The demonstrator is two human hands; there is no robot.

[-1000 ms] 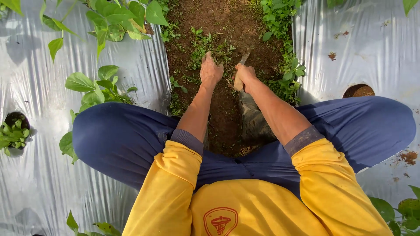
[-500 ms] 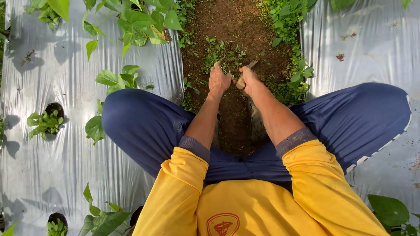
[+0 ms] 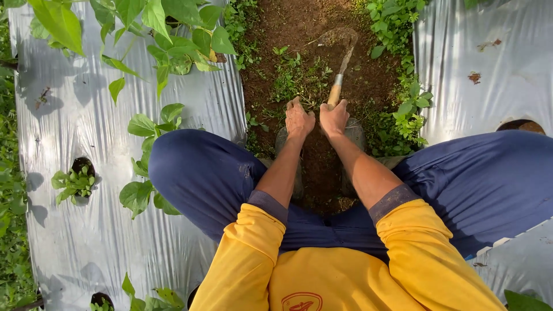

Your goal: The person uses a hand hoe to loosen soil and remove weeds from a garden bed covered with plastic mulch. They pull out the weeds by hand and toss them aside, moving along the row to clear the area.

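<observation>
I squat over a strip of bare brown soil (image 3: 305, 23) between two beds. My right hand (image 3: 334, 118) is closed around the wooden handle of a small sickle (image 3: 341, 64), whose curved blade reaches forward onto the soil. My left hand (image 3: 299, 120) sits just left of it, fingers curled down among low green weeds (image 3: 295, 78); whether it grips any is unclear. My knees in blue trousers spread to both sides, and yellow sleeves fill the bottom of the view.
Silver plastic mulch (image 3: 86, 230) covers the bed on the left, with leafy plants (image 3: 151, 124) growing from holes. A second mulch sheet (image 3: 478, 52) lies on the right. Weeds (image 3: 403, 115) line the furrow's right edge. My boots (image 3: 352, 133) rest on the soil.
The sickle has swung from low beside my hands to stretched out ahead, blade now far up the furrow. Both hands sit slightly closer to me, and the view has shifted.
</observation>
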